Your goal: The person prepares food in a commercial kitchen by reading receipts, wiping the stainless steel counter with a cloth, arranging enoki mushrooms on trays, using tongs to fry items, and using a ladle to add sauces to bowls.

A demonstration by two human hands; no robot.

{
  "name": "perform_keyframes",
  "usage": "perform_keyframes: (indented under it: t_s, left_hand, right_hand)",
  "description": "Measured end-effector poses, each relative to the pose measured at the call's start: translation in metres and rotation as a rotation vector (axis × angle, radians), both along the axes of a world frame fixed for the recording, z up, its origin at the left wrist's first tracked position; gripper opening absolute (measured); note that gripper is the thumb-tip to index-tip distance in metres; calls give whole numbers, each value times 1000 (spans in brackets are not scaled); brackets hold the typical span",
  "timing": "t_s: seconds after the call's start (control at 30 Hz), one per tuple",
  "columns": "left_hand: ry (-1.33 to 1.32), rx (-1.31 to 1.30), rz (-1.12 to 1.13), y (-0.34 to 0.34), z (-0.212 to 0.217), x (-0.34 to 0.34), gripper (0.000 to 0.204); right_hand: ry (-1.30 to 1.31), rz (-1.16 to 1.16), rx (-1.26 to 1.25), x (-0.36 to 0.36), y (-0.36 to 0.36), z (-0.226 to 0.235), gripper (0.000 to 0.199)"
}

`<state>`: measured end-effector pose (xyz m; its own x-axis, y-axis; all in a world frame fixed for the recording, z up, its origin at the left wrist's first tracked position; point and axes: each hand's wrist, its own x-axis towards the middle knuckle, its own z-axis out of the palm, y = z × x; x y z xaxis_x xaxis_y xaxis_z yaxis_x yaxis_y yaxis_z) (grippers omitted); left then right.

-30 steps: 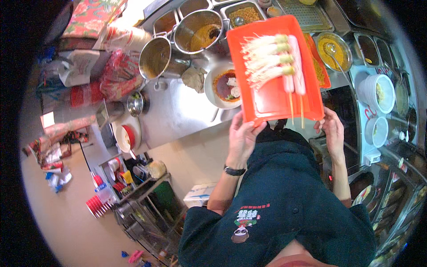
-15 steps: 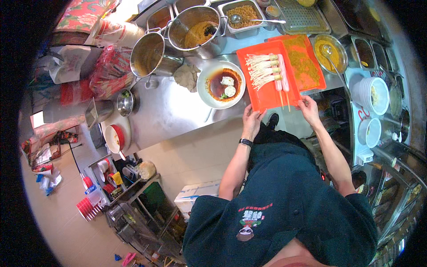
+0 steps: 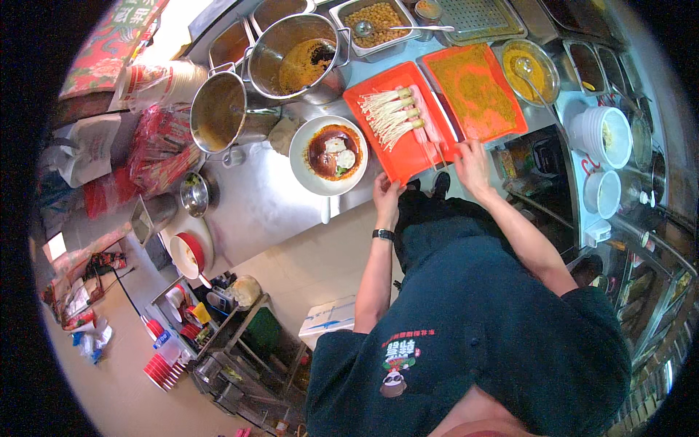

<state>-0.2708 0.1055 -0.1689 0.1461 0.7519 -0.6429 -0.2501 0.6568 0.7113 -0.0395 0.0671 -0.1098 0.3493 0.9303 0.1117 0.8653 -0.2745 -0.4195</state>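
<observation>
My left hand (image 3: pixel 387 197) grips the near-left corner of a red-orange tray (image 3: pixel 405 162); my right hand (image 3: pixel 473 169) has its fingers closed on the near-right corner. Several bundles of enoki mushrooms (image 3: pixel 389 116) lie side by side on it. Next to them are pink sausages (image 3: pixel 424 109) on wooden skewers, sticks pointing toward me. Left of the tray stands a white bowl (image 3: pixel 297 159) of dark red sauce with pale round pieces in it. Beyond the tray to the right, a second red-orange tray (image 3: pixel 475 54) is coated with yellow-brown powder or paste.
Two steel pots (image 3: pixel 256 73) stand at the back left, near a steel pan of chickpea-like balls (image 3: pixel 373 22). A metal bowl of yellow sauce (image 3: pixel 520 69) holds a ladle at right, above stacked white tubs (image 3: pixel 593 138). A red-and-white pan (image 3: pixel 191 255) sits at the counter's left end.
The tray in my hands has shifted left and turned slightly, uncovering more of the powder-coated tray. The whole view has also shifted somewhat. Both hands keep their grip.
</observation>
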Motion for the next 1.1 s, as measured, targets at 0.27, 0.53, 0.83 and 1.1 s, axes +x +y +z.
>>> perform_keyframes:
  t_s: [0.27, 0.53, 0.83, 1.1]
  left_hand:
    - [843, 719, -290, 9, 45, 21, 24]
    - [677, 644, -315, 33, 45, 35, 19]
    - [594, 638, -431, 49, 34, 27, 16]
    - [552, 532, -455, 48, 35, 54, 17]
  right_hand:
    - [417, -212, -464, -22, 48, -25, 39]
    - [376, -316, -357, -32, 50, -53, 20]
    - [581, -332, -158, 5, 10, 74, 20]
    - [231, -427, -159, 198, -36, 214, 26]
